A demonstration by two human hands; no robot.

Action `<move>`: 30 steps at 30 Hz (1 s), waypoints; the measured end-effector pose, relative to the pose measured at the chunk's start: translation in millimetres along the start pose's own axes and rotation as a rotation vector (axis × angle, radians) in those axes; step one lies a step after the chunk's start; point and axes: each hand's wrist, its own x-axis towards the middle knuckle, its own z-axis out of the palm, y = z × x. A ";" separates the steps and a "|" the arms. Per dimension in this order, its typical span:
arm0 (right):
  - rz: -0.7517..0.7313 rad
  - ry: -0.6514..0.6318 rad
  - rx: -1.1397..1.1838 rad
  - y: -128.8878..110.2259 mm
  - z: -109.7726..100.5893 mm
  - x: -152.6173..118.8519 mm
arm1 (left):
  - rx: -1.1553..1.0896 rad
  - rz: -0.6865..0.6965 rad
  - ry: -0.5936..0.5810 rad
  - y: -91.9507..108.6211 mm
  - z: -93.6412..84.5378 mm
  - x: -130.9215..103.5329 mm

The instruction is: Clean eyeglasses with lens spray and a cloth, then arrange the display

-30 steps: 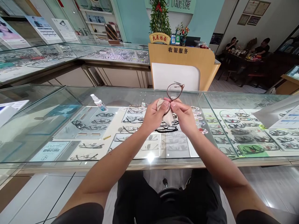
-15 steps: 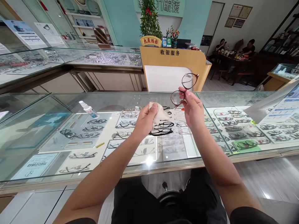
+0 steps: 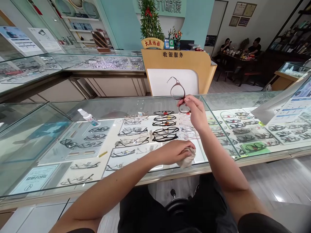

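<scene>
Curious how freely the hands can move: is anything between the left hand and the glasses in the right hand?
Nothing visible stands between the left hand and the held glasses. The displayed frames look to be under the counter glass; only fingers of the right hand cover part of the held glasses.

Round, brown-rimmed glasses [image 3: 178, 91] tilt above the glass counter [image 3: 155, 177]; a crumpled beige cloth [image 3: 186, 158] bunches near its front edge.

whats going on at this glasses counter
A person seated at a glass display counter holds a pair of brown-rimmed eyeglasses up in the right hand. The left hand grips a crumpled pale cloth, low near the counter's front edge and apart from the glasses. A white spray bottle is off to the left.
</scene>
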 end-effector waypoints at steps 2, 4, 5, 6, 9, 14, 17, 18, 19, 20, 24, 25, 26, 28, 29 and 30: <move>-0.006 -0.004 -0.019 -1.4 -1.2 -0.2 | 0.038 0.076 0.090 -5.3 2.5 1.5; 0.019 -0.009 -0.066 -2.2 -2.5 -0.6 | 0.064 0.138 0.317 -10.5 -0.5 0.4; 0.030 -0.023 -0.094 -2.6 -3.1 -0.8 | 0.077 0.159 0.481 -12.9 -4.4 -1.0; 0.039 -0.048 -0.122 -3.2 -3.7 -1.0 | 0.102 0.171 0.667 -15.3 -9.8 -2.7; 0.057 -0.172 -0.166 -6.0 -4.5 -1.8 | 0.277 0.162 1.187 -22.6 -30.6 -8.7; 0.124 -0.298 -0.103 -14.3 -3.4 -4.7 | 0.554 0.126 1.339 -33.1 -52.5 -14.3; 0.154 -0.362 -0.094 -18.7 -4.1 -6.4 | 0.598 0.166 1.338 -35.9 -52.7 -14.2; 0.158 -0.380 -0.090 -19.7 -5.0 -6.6 | 0.603 0.169 1.348 -36.4 -52.1 -14.1; 0.161 -0.393 -0.083 -20.3 -6.3 -6.5 | 0.605 0.164 1.356 -36.7 -51.8 -14.0; 0.161 -0.403 -0.078 -20.5 -7.8 -6.3 | 0.602 0.154 1.363 -36.8 -51.9 -14.1; 0.113 -0.341 -0.124 -16.5 -14.2 -5.8 | 0.548 0.161 1.426 -36.4 -57.8 -16.4; 0.067 -0.287 -0.154 -13.9 -14.6 -6.5 | 0.529 0.170 1.458 -36.3 -60.3 -17.5; 0.006 -0.223 -0.188 -10.8 -14.0 -7.7 | 0.509 0.172 1.493 -36.3 -63.1 -18.6; -0.131 -0.092 -0.261 -3.4 -9.0 -11.0 | 0.475 0.144 1.567 -36.7 -69.3 -20.8; -0.192 -0.039 -0.291 0.1 -4.9 -12.7 | 0.460 0.122 1.602 -36.7 -73.0 -21.8; -0.242 0.000 -0.312 2.8 0.0 -13.8 | 0.445 0.101 1.634 -36.2 -77.3 -22.8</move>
